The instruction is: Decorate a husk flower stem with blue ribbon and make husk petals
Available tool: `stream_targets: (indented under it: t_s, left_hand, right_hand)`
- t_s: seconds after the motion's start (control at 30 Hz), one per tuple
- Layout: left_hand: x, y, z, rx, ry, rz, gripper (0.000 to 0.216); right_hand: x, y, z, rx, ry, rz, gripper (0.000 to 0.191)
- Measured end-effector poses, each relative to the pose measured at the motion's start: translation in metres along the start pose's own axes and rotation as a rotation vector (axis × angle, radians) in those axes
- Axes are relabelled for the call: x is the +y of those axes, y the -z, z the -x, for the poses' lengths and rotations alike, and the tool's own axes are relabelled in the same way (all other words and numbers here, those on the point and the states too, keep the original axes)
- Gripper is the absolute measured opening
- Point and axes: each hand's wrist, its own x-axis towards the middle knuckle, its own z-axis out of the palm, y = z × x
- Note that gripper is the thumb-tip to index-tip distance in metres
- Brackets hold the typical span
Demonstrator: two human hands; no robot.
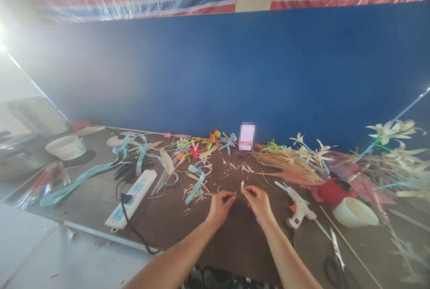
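Note:
Over the middle of the dark table my right hand (257, 201) pinches a small cream-coloured piece (242, 185) that sticks up past its fingertips. Close by on the left, my left hand (220, 206) has thumb and fingers brought together; whatever they hold is too small to name. The two hands are a short gap apart. Beyond them lie thin pale shavings (231, 166). A light blue ribbon strip (195, 188) rests left of my left hand, and a white glue gun (300, 208) lies right of my right hand.
At left are a white power strip (132, 199) with a black cord, long blue ribbon (83, 183) and a white bowl (66, 147). Scissors (337, 251), a cream cup (355, 213), dried straw (289, 166) and pale flowers (389, 131) occupy the right. A blue partition (215, 74) stands behind.

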Motion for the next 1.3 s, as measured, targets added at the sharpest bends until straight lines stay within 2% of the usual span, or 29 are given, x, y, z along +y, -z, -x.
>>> stream_targets:
  t_s: [0.17,0.37,0.53,0.83,1.3]
  left_hand:
    - [0.002,0.001,0.002,0.002,0.055,0.039,0.023]
    - [0.003,0.002,0.005,-0.054,-0.013,0.104,0.028]
    - [0.001,0.000,0.006,-0.108,-0.035,0.117,0.034]
    - [0.005,0.002,0.003,-0.168,-0.027,0.134,0.029]
    - [-0.007,-0.001,0.000,-0.133,0.046,0.075,0.029]
  right_hand:
    - [0.001,-0.021,0.028,-0.009,-0.044,-0.327,0.036]
    - [0.004,-0.020,0.030,-0.023,-0.059,-0.509,0.028]
    - [0.006,-0.017,0.033,-0.080,-0.053,-0.558,0.022]
    - [0.005,-0.015,0.034,-0.125,-0.019,-0.579,0.018]
    - [0.005,-0.013,0.034,-0.159,0.002,-0.622,0.016]
